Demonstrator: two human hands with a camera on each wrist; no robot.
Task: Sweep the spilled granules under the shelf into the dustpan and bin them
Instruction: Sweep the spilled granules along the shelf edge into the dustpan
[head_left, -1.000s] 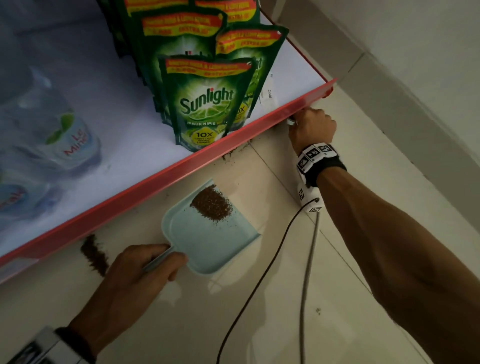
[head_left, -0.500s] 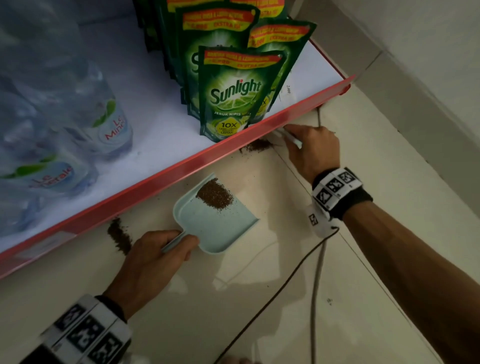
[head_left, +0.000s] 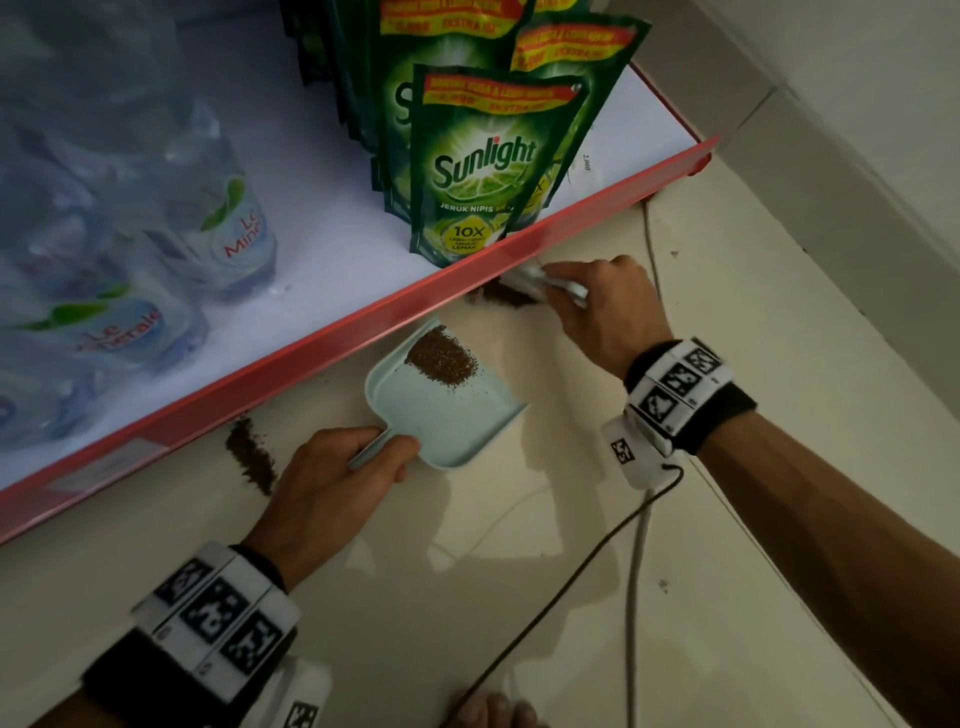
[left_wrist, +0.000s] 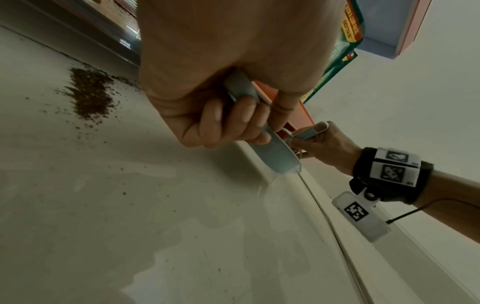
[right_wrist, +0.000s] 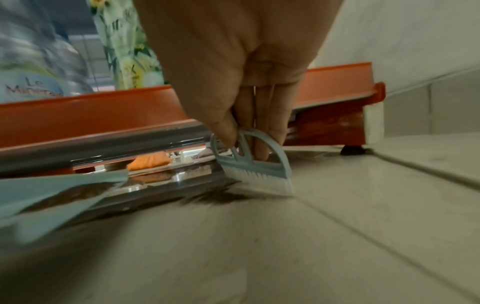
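A pale blue dustpan (head_left: 441, 415) lies on the floor tiles by the red shelf edge (head_left: 363, 327), with a heap of brown granules (head_left: 441, 358) in its far corner. My left hand (head_left: 337, 473) grips its handle (left_wrist: 241, 88). My right hand (head_left: 602, 306) holds a small pale blue brush (right_wrist: 254, 170), whose white bristles press on the floor against a dark pile of granules (head_left: 506, 296) at the shelf's foot. Another streak of granules (head_left: 249, 454) lies on the floor left of my left hand, also seen as a brown patch (left_wrist: 91, 94).
Green Sunlight pouches (head_left: 483, 166) and packs of water bottles (head_left: 130, 260) stand on the shelf. A black cable (head_left: 545, 603) and a white cable (head_left: 634, 597) trail over the tiles from my right wrist. A wall skirting (head_left: 857, 171) runs close on the right.
My right hand has drawn the brush out from under the shelf corner toward the left, dragging a pile of granules nearer the dustpan. The dustpan and left hand have stayed put.
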